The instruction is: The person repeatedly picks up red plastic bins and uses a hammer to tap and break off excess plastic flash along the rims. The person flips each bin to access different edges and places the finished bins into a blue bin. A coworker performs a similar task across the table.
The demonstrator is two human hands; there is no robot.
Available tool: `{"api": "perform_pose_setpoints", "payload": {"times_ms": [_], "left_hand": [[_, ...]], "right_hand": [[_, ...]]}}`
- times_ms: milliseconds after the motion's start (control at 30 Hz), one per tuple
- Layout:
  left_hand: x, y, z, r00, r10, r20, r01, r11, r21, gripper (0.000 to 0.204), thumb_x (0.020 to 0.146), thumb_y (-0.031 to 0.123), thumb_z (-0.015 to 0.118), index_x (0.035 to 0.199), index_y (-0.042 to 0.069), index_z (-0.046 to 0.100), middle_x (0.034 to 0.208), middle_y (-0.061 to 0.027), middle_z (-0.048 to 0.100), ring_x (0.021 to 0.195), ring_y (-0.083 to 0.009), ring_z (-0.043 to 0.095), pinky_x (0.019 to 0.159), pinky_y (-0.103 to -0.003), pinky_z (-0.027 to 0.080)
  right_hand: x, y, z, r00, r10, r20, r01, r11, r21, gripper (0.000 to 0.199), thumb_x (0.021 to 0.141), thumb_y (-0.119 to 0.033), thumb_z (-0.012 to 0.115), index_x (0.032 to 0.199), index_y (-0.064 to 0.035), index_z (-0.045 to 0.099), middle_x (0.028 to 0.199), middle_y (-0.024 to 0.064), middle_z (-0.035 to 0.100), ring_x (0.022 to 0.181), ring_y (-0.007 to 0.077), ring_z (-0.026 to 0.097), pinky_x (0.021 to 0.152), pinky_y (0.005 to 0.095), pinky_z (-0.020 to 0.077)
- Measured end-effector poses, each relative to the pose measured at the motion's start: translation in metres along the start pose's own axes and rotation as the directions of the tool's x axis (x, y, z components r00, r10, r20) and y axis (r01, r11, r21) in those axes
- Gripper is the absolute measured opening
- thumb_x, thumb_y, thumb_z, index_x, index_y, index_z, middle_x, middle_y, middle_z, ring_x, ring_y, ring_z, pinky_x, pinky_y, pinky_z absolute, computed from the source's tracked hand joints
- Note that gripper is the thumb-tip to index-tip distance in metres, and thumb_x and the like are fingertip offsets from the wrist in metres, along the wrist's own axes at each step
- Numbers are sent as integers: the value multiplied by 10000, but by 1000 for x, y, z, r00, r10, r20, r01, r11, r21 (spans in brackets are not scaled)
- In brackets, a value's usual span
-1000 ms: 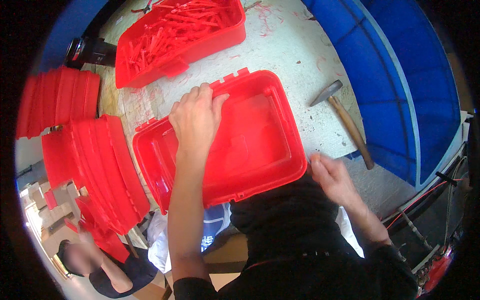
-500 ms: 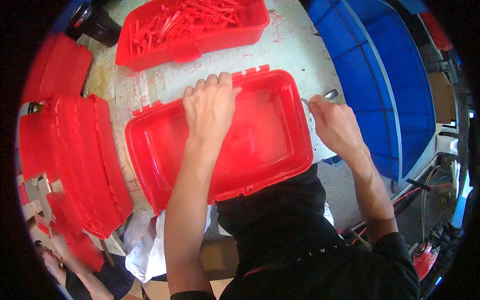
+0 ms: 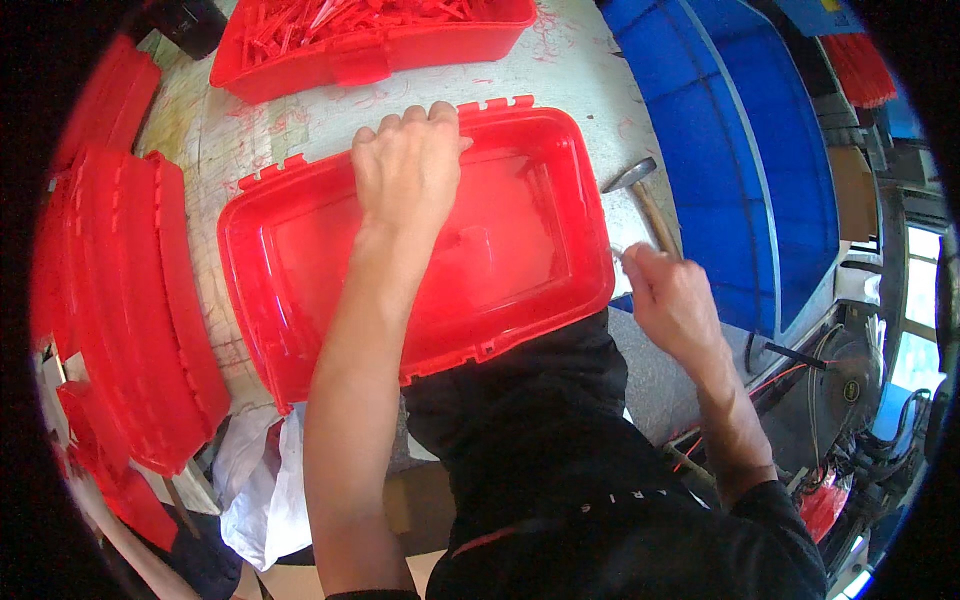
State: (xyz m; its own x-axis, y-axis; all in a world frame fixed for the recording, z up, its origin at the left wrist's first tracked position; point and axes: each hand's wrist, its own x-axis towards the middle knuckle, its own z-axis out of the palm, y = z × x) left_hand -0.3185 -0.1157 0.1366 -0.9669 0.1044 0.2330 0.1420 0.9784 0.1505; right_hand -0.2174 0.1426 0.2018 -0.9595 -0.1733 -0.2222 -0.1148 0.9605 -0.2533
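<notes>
An open, shallow red plastic box (image 3: 500, 330) with hinge lugs along its far rim rests tilted near the table's front edge, close to my body. My left hand (image 3: 408, 170) is closed over the far rim, fingers hooked outside it, forearm lying across the box. Just off the box's right wall, my right hand (image 3: 668, 298) is closed around a small blade (image 3: 617, 253). Only the blade's thin pale tip shows; the rest is hidden in the fist. Beyond the right hand lies a hammer (image 3: 654, 212) with a wooden handle and metal head.
At the back, a red bin (image 3: 420, 50) holds red plastic scraps. Stacked red boxes (image 3: 130, 300) stand at left, a blue crate (image 3: 720, 170) at right. A white plastic bag (image 3: 262, 490) hangs below the table edge. Another person's arm (image 3: 130, 545) shows at lower left.
My right hand and the blade have moved along the box's right wall towards me, uncovering the hammer. My left hand keeps its hold on the rim. The whole view has shifted slightly.
</notes>
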Motion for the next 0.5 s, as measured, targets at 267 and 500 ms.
{"api": "perform_pose_setpoints", "payload": {"times_ms": [267,500], "left_hand": [[-1,2,-4,1000,16,3,-16,1000,23,314,860,336,721,922,33,670,845,-146,699,810,-316,702,710,-469,530],[-2,4,-15,1000,26,13,-26,999,26,362,832,380,741,907,34,665,821,-167,698,786,-348,699,677,-486,527]], "right_hand": [[-41,4,-17,995,70,71,-92,919,384,147,960,-125,568,870,-16,611,677,216,615,642,399,642,594,465,488],[19,-2,32,936,-136,-324,176,979,99,229,938,-208,632,1064,-37,548,846,228,673,706,419,667,592,489,534]]}}
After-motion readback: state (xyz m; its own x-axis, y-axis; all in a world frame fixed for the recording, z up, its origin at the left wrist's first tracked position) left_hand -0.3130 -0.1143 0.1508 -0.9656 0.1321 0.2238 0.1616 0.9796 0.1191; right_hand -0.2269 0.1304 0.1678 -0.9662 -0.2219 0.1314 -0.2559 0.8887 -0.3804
